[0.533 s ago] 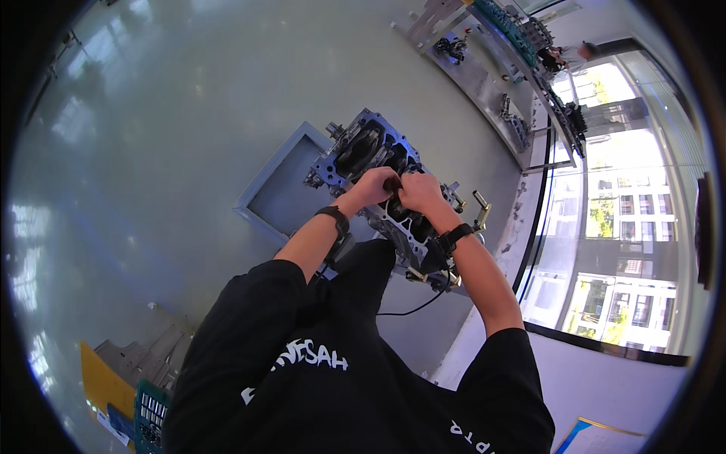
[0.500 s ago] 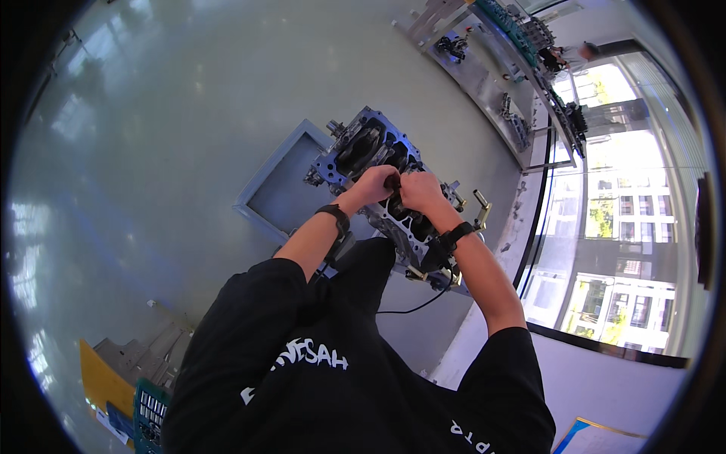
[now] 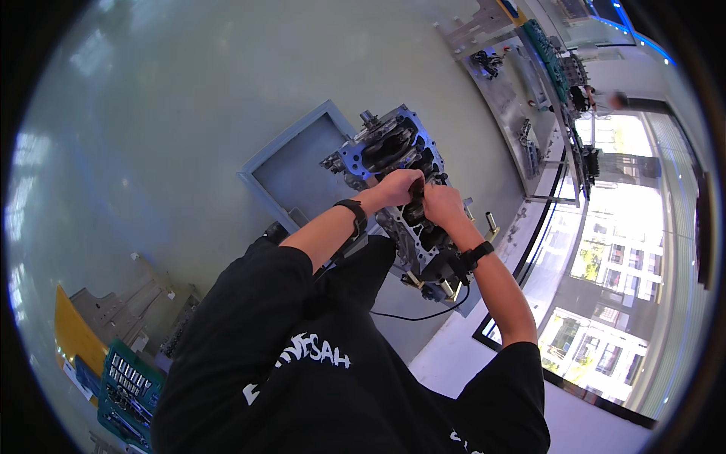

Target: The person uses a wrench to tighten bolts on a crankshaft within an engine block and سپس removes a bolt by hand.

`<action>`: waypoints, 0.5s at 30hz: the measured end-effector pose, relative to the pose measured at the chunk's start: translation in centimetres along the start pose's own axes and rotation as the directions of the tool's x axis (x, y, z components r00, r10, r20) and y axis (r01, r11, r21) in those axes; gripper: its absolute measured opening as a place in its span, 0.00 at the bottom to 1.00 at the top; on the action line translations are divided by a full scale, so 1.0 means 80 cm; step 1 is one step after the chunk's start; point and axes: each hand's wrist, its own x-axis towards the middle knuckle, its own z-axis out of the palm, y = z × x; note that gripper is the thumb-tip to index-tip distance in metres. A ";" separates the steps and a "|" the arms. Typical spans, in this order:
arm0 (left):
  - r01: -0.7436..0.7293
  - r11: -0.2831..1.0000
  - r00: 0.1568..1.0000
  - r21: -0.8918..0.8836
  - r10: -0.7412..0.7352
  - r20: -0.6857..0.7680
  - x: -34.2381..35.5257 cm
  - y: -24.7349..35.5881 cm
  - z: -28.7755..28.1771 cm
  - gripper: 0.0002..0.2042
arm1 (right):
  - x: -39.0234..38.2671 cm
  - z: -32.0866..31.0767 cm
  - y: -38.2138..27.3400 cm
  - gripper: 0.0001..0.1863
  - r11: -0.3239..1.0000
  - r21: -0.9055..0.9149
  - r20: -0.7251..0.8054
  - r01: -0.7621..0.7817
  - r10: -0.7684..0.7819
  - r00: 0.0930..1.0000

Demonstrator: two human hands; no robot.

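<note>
An engine block (image 3: 406, 236) lies before me on a stand, its open side with the crankshaft (image 3: 388, 151) facing up. My left hand (image 3: 398, 187) and my right hand (image 3: 442, 203) meet over the middle of the block, knuckles upward. Both have their fingers curled around a small dark part (image 3: 417, 189) between them. Its kind I cannot make out, since the fingers cover most of it. A black band sits on each wrist.
A grey metal tray (image 3: 261, 170) extends under the block's left side. Brass-coloured posts (image 3: 491, 222) stick out at its near right. A green tool case (image 3: 125, 386) lies at lower left. A workbench (image 3: 495, 106) with parts, a person (image 3: 605, 100) and windows are at right.
The view has shifted, so the block and my hands appear further right, and more of the tool case shows. Both hands stay together over the block's middle, still closed.
</note>
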 end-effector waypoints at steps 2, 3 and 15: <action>0.012 1.000 1.000 0.013 -0.013 0.027 0.003 -0.001 -0.001 0.11 | 0.005 0.004 0.006 0.20 0.994 -0.061 0.036 0.089 -0.086 0.996; 0.019 0.999 0.998 0.032 -0.021 0.063 0.003 -0.001 -0.003 0.10 | 0.006 0.007 0.006 0.19 0.999 -0.029 0.064 0.018 -0.016 0.998; 0.021 0.999 0.999 0.025 -0.021 0.038 0.001 -0.008 -0.002 0.10 | 0.019 -0.016 0.005 0.17 0.966 -0.144 0.127 0.216 -0.199 0.972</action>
